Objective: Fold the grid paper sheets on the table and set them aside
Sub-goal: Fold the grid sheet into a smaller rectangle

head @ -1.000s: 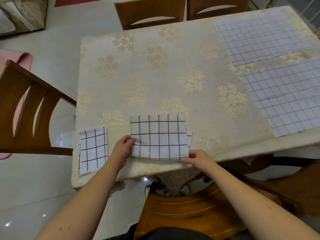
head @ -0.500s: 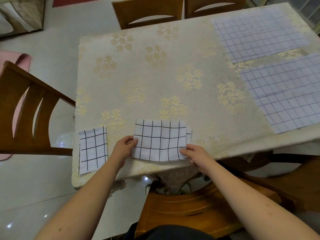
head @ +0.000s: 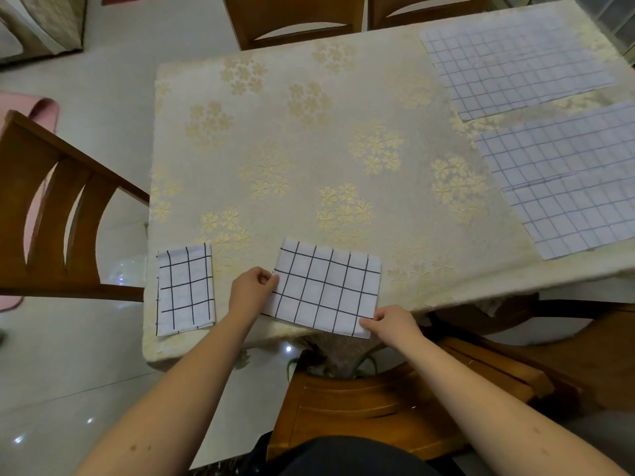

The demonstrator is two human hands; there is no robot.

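Indoors, floral tablecloth (head: 309, 139) (cream, gold), wooden chairs (head: 55, 214), glossy tiles (head: 68, 372)

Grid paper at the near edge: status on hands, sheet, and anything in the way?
Left hand pinches folded sheet at left edge; right hand pinches its near right corner. Finished piece lies left, apart. Two flat sheets wait far right. Nothing blocking.

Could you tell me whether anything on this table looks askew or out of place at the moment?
Only the folded grid sheet held between the left hand and right hand looks odd: it sits skewed to the table edge, with its near right corner overhanging. The small folded sheet and the two flat sheets lie neatly.
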